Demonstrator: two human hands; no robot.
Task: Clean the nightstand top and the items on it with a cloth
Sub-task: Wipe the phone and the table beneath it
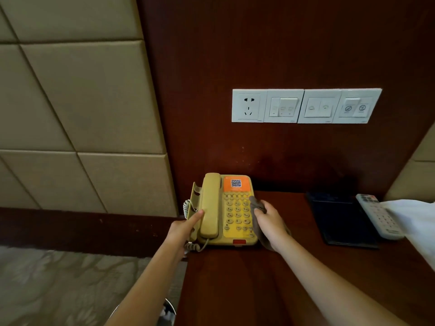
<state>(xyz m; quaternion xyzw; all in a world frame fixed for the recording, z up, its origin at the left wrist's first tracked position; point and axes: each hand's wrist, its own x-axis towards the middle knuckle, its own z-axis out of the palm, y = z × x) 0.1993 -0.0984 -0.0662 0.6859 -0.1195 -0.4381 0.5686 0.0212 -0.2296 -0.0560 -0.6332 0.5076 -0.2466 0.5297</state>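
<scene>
A yellowed desk telephone (pixel 236 211) with an orange QR label sits at the back left of the dark wooden nightstand top (pixel 237 281). Its handset (pixel 210 204) rests in the cradle. My left hand (pixel 186 228) grips the phone's left side, thumb against the handset. My right hand (pixel 268 222) holds a grey cloth (pixel 256 204) pressed on the right edge of the keypad; part of the cloth hangs below my wrist.
A dark folder (pixel 343 220) lies at the right, with a white remote control (pixel 379 216) beside it and white bedding (pixel 414 222) at the edge. Wall sockets and switches (pixel 306 105) sit above. A padded headboard (pixel 77 109) and patterned carpet are to the left.
</scene>
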